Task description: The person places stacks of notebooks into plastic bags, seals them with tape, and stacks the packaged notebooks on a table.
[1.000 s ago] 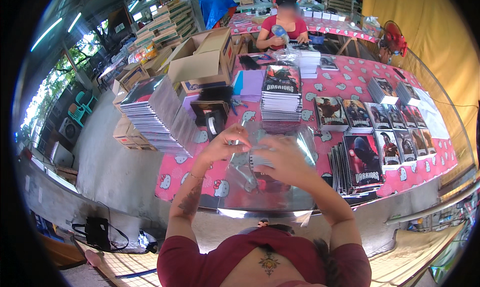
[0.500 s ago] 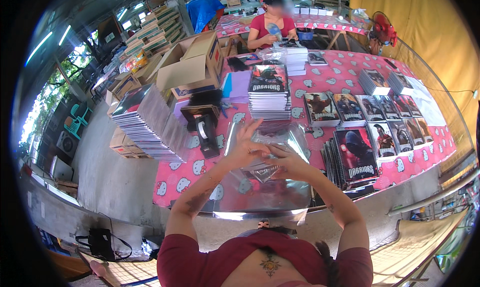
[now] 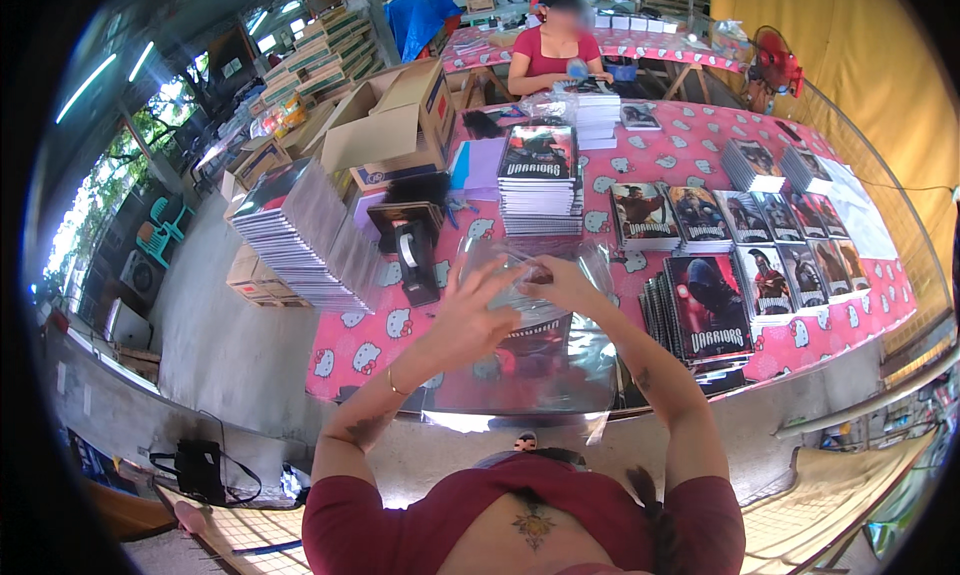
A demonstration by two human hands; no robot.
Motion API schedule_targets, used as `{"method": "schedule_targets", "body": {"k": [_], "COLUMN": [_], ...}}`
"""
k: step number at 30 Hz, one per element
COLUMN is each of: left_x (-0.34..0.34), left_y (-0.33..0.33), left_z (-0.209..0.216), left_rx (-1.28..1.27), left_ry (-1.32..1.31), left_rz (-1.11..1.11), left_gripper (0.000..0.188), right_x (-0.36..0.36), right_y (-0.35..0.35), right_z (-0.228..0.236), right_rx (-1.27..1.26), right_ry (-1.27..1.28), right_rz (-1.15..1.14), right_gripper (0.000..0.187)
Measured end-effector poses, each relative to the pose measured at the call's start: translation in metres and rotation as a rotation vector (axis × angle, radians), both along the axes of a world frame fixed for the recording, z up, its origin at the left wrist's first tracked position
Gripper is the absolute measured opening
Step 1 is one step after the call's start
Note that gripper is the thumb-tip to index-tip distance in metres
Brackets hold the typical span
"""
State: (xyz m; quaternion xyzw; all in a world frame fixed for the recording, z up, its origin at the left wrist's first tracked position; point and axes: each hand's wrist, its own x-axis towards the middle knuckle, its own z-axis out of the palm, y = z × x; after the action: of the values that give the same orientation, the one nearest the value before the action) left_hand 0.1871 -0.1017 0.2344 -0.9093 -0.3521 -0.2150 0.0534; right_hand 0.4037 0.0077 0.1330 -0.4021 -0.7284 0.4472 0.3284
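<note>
In front of me lies a stack of transparent plastic bags (image 3: 480, 387) at the table's near edge. A dark-covered notebook (image 3: 540, 341) rests under or inside the film; glare hides which. My left hand (image 3: 478, 313) is over the bags with its fingers spread, the fingertips close to the other hand. My right hand (image 3: 568, 285) has curled fingers, pinching the plastic film just above the notebook. Beyond my hands stands a tall pile of spiral notebooks (image 3: 540, 180). To the right of my forearm is another notebook stack (image 3: 708, 310) with a hooded figure on top.
A black tape dispenser (image 3: 417, 265) stands left of the bags. A tall leaning stack of wrapped notebooks (image 3: 305, 237) and an open carton (image 3: 390, 135) are farther left. Several notebook piles (image 3: 742, 217) fill the right side. A co-worker (image 3: 555, 50) sits across the table.
My left hand has turned and lowered slightly, its fingers spreading. The right hand has moved up a little, and more of the notebook cover now shows below. The co-worker's hands have lowered.
</note>
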Motion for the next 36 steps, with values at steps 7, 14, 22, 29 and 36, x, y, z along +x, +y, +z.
{"method": "schedule_targets", "body": {"k": [7,14,22,29,36], "left_x": [-0.038,-0.017,-0.006,-0.008,-0.046], "left_y": [0.058,0.068,0.081,0.078,0.069], "left_z": [-0.064,-0.079,-0.034,-0.045,-0.105], "left_rx": [-0.872,-0.960,-0.375,-0.593,-1.026], "left_ry": [-0.772,-0.960,-0.564,-1.123,-0.806], "left_rz": [0.269,0.078,0.311,0.046,0.096], "left_gripper": [0.037,0.043,0.026,0.038,0.055], "right_x": [-0.020,-0.007,0.004,-0.015,-0.030], "right_y": [-0.004,0.018,0.015,0.018,0.012], "right_z": [0.047,0.051,0.049,0.044,0.074], "right_rx": [0.307,0.119,0.114,0.065,0.204], "right_ry": [-0.067,0.149,-0.165,0.054,-0.140], "right_rz": [0.048,0.106,0.255,0.280,0.209], "right_gripper": [0.025,0.024,0.030,0.029,0.057]}}
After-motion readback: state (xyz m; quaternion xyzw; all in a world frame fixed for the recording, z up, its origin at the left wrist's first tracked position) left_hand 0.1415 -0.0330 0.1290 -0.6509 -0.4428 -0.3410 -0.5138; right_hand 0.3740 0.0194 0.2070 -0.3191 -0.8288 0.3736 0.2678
